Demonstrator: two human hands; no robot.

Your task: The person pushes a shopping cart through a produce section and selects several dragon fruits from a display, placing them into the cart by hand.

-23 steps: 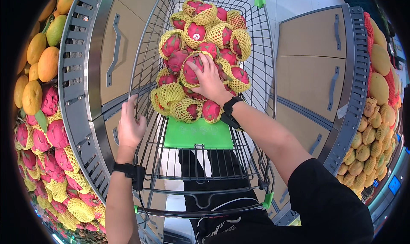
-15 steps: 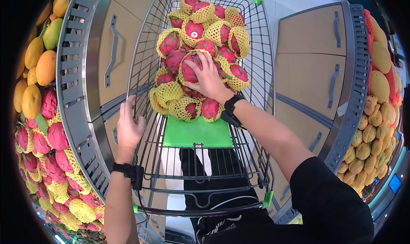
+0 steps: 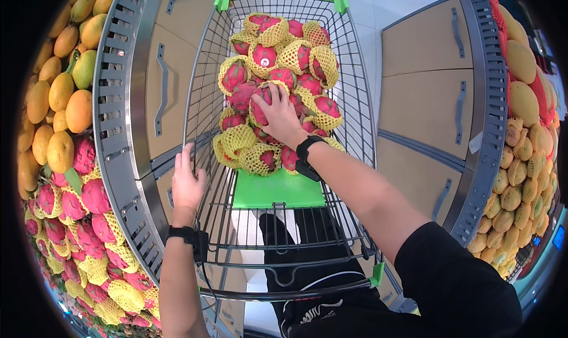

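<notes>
My right hand is closed around a red dragon fruit in a yellow foam net. That fruit sits on top of a pile of netted dragon fruits in a wire shopping cart; the fingers and palm hide much of it. One fruit at the back of the pile bears a small round sticker. At the cart's left rim, my left hand is held with fingers apart and nothing in it. A dark band with a small box is strapped to each wrist.
Below the pile lies a green panel, nearer me than the fruit. Mangoes and more dragon fruits fill the left display. Brown drawers line both sides. Netted round fruits and yellow melons are on the right.
My view has shifted slightly, showing more of the cart's far end. The right hand stays on the same dragon fruit, and the left hand remains beside the rim.
</notes>
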